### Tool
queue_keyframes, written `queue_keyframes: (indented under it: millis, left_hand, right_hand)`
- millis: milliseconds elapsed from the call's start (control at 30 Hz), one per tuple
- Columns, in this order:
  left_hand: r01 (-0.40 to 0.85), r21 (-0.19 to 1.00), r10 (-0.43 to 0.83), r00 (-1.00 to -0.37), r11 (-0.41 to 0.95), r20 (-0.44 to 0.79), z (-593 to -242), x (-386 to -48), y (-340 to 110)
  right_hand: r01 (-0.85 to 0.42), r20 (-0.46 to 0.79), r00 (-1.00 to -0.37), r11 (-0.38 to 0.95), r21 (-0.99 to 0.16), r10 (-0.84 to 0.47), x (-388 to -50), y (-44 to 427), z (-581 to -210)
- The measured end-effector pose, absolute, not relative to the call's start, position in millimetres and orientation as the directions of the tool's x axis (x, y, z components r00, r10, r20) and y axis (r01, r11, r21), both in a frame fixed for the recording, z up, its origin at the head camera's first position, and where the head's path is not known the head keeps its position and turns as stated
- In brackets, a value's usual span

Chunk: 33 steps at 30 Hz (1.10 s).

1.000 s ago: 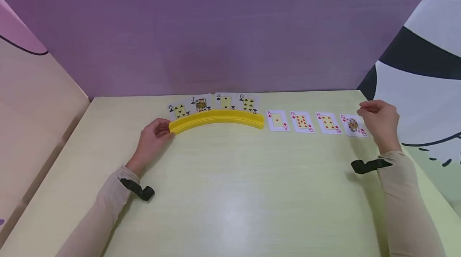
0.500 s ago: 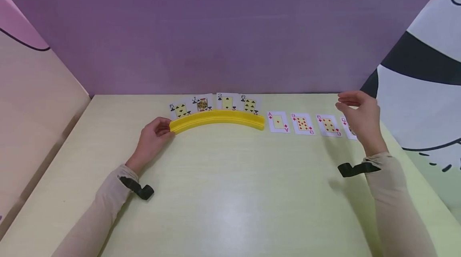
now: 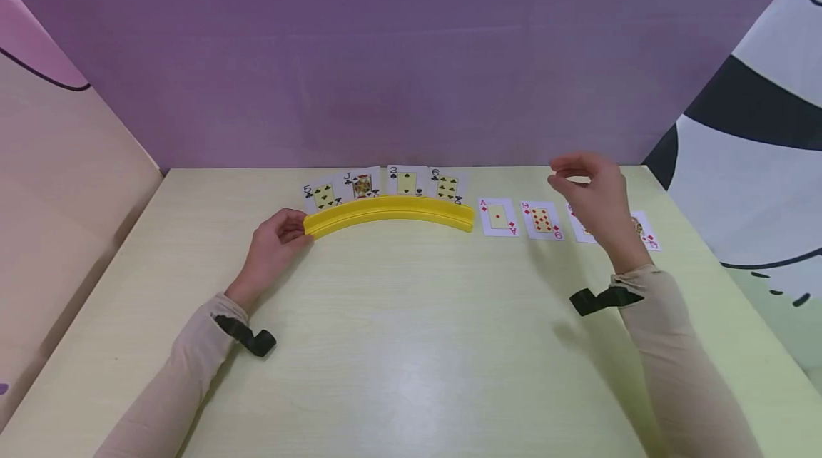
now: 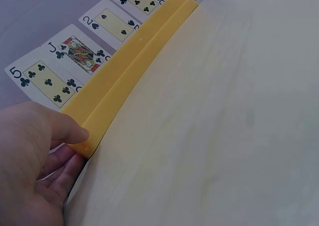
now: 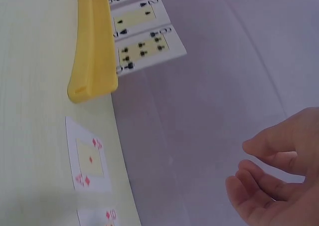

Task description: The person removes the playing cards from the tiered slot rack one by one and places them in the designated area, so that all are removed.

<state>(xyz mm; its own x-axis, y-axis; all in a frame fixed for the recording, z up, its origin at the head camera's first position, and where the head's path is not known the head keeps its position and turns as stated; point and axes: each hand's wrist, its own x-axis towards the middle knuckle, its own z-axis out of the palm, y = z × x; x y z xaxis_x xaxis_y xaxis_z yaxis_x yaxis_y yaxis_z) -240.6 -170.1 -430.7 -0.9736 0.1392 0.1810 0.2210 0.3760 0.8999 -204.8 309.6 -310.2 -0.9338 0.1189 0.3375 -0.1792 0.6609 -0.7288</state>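
A curved yellow card holder [image 3: 389,210] stands near the table's back edge, with the five of clubs [image 4: 47,82], jack of clubs [image 4: 79,54], two of spades [image 4: 110,24] and six of clubs [image 5: 144,50] upright in it. My left hand [image 3: 272,255] pinches its left end between thumb and fingers. My right hand [image 3: 597,205] is raised over the diamond cards, fingers bent loosely, holding nothing. In the row right of the holder lie the ace [image 3: 498,217], nine [image 3: 542,220], six [image 3: 580,230], partly covered by the hand, and queen [image 3: 647,231].
The pale table [image 3: 411,329] meets a purple backdrop [image 3: 398,58] at its back edge. A pinkish panel [image 3: 64,158] borders the left side, and a black-and-white printed panel [image 3: 758,187] the right.
My right hand has moved left from beside the queen to above the six, uncovering part of the queen. My left hand has kept its hold on the yellow holder.
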Motion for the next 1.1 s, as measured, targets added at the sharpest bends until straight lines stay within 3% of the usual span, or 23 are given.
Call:
queue_keyframes:
  millis: [567,1100]
  left_hand:
    - [0.215,0.895,0.134,-0.975,0.392,0.175,-430.7,-240.2,-168.6]
    - [0.168,0.901,0.127,-0.984,0.400,0.127,-426.5,-237.2,-167.6]
  right_hand:
    - [-0.286,0.370,-0.929,0.610,-0.739,0.013,-224.6,244.3,-311.3]
    - [-0.262,0.291,-0.956,0.575,-0.775,-0.044,-241.9,220.1,-354.8]
